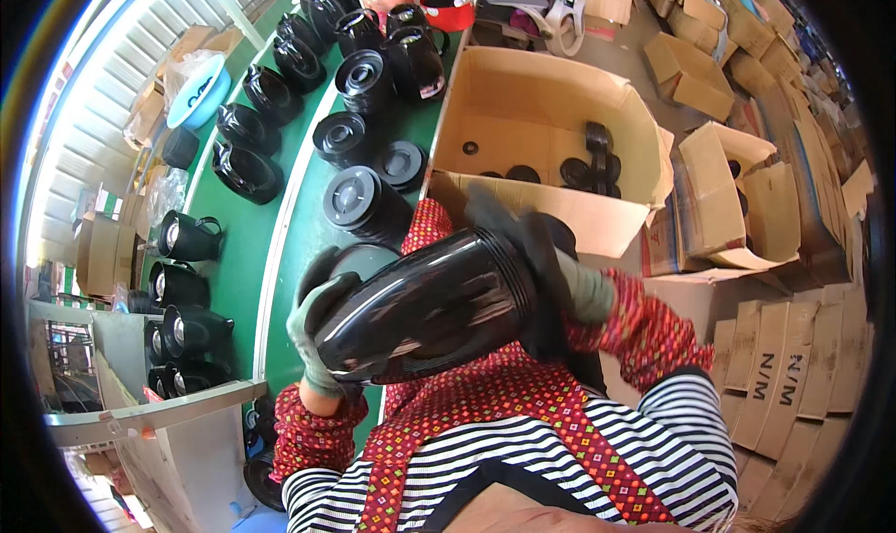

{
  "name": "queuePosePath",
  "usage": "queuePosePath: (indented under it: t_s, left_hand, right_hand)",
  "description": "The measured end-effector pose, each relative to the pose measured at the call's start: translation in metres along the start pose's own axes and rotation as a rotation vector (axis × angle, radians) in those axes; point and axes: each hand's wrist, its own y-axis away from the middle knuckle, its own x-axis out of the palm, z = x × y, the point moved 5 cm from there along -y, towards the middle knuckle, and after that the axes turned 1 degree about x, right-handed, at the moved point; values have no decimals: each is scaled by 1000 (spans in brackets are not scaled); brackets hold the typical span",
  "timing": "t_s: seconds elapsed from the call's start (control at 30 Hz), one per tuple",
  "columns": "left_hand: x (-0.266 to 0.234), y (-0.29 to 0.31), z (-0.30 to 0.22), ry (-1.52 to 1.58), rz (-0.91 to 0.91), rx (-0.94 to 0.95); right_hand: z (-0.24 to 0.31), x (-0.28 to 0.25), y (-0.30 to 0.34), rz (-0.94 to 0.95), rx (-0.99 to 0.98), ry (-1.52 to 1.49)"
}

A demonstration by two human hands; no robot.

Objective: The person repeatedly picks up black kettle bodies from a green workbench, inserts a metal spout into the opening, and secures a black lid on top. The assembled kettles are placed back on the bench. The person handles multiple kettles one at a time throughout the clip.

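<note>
A glossy black vacuum jug body (429, 300) lies tilted across my front, its ridged end to the right. My left hand (320, 323), in a grey-green glove, is closed round its left end. At the ridged end my right hand (541, 272), gloved with dark fingers, grips the jug and is smeared by motion. A dark round part (558, 231) shows beside that hand; whether it is fixed to the jug I cannot tell. Just beyond stand stacks of round black bases (355, 197) on the green bench (238, 253).
Black jugs (247, 171) line the bench, with more jugs (191, 236) at its left edge. A large open carton (523, 94) at the right holds several black round parts. Smaller cartons (747, 197) and stacked flat boxes (784, 365) stand further right. A blue basin (198, 94) sits far left.
</note>
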Motion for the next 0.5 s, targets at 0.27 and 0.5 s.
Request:
queuePosePath:
  t_s: [0.27, 0.5]
  left_hand:
    - [-10, -7, -25, 10, -11, 318]
    - [-3, 6, 14, 175, -43, -138]
  right_hand:
    - [10, 28, 18, 43, -40, -8]
    - [24, 16, 22, 115, -250, 421]
